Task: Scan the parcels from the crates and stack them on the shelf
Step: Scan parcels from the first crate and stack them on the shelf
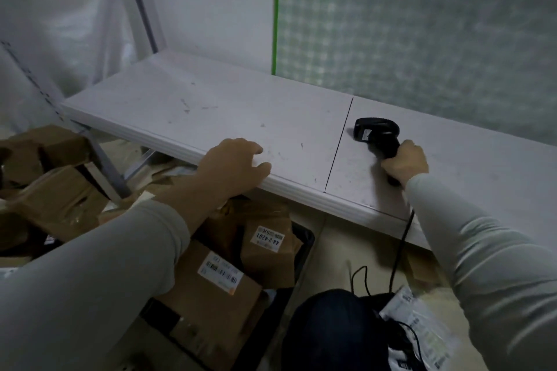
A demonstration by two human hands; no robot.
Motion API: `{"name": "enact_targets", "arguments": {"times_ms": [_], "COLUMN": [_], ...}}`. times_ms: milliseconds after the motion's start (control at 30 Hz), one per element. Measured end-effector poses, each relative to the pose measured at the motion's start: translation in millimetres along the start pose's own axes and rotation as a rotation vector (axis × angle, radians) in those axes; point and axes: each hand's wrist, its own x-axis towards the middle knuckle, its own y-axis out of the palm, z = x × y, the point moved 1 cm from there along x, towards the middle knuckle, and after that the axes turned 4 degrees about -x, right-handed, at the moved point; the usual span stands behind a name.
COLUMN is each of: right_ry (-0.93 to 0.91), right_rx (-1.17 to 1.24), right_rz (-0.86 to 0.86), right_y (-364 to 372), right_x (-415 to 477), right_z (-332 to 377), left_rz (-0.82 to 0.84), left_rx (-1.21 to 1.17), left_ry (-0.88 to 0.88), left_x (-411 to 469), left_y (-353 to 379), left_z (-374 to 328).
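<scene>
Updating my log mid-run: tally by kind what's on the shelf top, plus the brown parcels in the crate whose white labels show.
Scanner: 1
Hands on the shelf: 2, left hand, right hand
Labelled brown parcels: 2, box, paper bag
Parcels on the shelf: 0
Total: 5

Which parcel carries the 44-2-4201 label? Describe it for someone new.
Start at the white shelf, then drop below its front edge to the black crate. By the crate's right rim lies a crumpled brown paper parcel. Only its white label shows big printed digits; the cardboard box beside it carries barcodes.
</scene>
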Motion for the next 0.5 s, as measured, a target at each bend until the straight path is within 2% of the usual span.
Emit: {"name": "enact_targets", "arguments": {"times_ms": [133, 267, 433, 500], "right_ry": [0.121, 0.055, 0.005, -0.015], "right_rx": [0.447, 0.781, 0.929, 1.034], "right_rz": [0.280, 0.554, 0.829, 0.968], "right_y": [-33.3, -62.8, -93.3, -93.7], "right_x": [-33.1, -89.2, -166.1, -194.5], "right_z": [8.0, 19.6, 36.9, 47.5], "left_rz": [-0.081, -0.172, -0.292, -0.274], "left_rx": [-0.160, -0.338, -0.519, -0.582], "left_ry": [-0.132, -0.260, -0.422, -0.478], "left_x": [-24.6, -54.9, -97.6, -110.6], "left_y": [-18.3, -35.7, -43.4, -41.8], "left_z": [26.1, 65.8, 110.5, 120.8]}}
